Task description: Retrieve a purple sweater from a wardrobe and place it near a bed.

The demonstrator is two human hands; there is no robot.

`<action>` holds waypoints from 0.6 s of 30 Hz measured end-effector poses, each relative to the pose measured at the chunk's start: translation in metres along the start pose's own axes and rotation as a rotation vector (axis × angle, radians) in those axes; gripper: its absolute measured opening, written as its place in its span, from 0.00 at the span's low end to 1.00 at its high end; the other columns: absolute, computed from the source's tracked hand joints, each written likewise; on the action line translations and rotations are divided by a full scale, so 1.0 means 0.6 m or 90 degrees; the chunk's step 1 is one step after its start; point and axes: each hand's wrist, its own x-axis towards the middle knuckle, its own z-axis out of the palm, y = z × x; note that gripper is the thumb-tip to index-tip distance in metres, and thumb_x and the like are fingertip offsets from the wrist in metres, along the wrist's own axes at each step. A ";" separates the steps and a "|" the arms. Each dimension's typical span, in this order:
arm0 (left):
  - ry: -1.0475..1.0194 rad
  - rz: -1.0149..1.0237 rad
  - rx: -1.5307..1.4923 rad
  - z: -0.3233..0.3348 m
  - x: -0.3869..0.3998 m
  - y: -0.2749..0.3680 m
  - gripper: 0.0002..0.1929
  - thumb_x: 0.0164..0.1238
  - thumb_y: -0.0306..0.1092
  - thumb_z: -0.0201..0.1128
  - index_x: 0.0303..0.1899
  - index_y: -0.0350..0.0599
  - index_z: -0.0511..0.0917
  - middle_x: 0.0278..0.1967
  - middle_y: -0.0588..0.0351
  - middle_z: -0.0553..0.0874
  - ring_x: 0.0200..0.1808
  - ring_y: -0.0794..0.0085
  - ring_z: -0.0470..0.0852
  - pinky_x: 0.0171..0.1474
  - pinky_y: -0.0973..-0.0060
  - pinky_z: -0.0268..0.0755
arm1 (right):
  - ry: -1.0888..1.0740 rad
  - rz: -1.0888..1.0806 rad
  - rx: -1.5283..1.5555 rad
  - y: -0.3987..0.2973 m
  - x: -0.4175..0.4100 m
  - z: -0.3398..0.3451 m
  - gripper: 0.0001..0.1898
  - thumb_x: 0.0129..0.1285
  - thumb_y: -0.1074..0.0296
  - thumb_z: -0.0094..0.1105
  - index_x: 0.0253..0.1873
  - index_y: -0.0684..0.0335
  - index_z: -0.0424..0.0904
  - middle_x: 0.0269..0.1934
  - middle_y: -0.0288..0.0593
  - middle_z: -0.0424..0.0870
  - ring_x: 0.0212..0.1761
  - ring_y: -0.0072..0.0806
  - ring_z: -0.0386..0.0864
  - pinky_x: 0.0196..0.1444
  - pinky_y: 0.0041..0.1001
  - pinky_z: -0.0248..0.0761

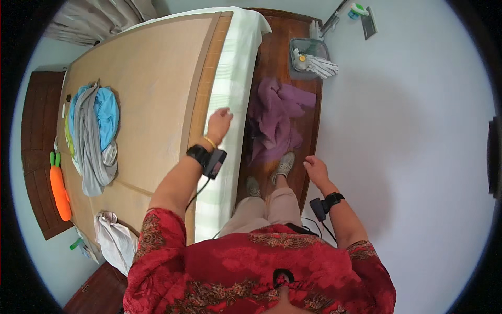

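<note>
My left hand [219, 123] hangs above the edge of the bed, over a pale green and white checked sheet [225, 86]. It holds nothing, its fingers loosely bent. Near the wall on the right, my right hand [317, 170] is in the air with slightly curled fingers and nothing seen in it. On the wooden floor ahead of my shoes lies a crumpled purple cloth [274, 114]; one shoe [283, 167] is at its near edge. Neither hand touches the cloth.
A woven mat [157, 90] covers the bed. On it lie a heap of grey [88, 137] and blue [106, 114] fabric, an orange carrot-shaped plush [59, 192] and a white cloth [113, 239]. A grey plastic bin [296, 74] holding a striped cloth [321, 66] stands ahead by the wall [411, 117].
</note>
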 end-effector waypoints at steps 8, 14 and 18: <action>0.163 0.059 0.598 -0.021 0.258 0.087 0.37 0.59 0.57 0.61 0.69 0.58 0.59 0.70 0.44 0.57 0.71 0.46 0.53 0.67 0.46 0.50 | -0.112 0.087 0.077 0.069 0.146 0.034 0.15 0.61 0.66 0.60 0.51 0.67 0.77 0.43 0.45 0.83 0.45 0.31 0.80 0.51 0.28 0.71; 0.204 0.037 0.666 0.035 0.322 0.055 0.40 0.59 0.69 0.51 0.71 0.66 0.54 0.72 0.43 0.49 0.72 0.38 0.42 0.65 0.33 0.38 | -0.065 0.125 0.140 0.126 0.304 0.043 0.14 0.63 0.67 0.58 0.51 0.65 0.76 0.35 0.37 0.79 0.36 0.23 0.75 0.41 0.24 0.70; 0.271 0.131 0.684 0.024 0.337 0.020 0.41 0.59 0.70 0.50 0.70 0.61 0.56 0.72 0.40 0.49 0.72 0.37 0.43 0.67 0.37 0.36 | -0.064 0.211 0.210 0.071 0.382 0.051 0.14 0.61 0.66 0.60 0.49 0.66 0.78 0.41 0.47 0.82 0.43 0.34 0.79 0.48 0.29 0.71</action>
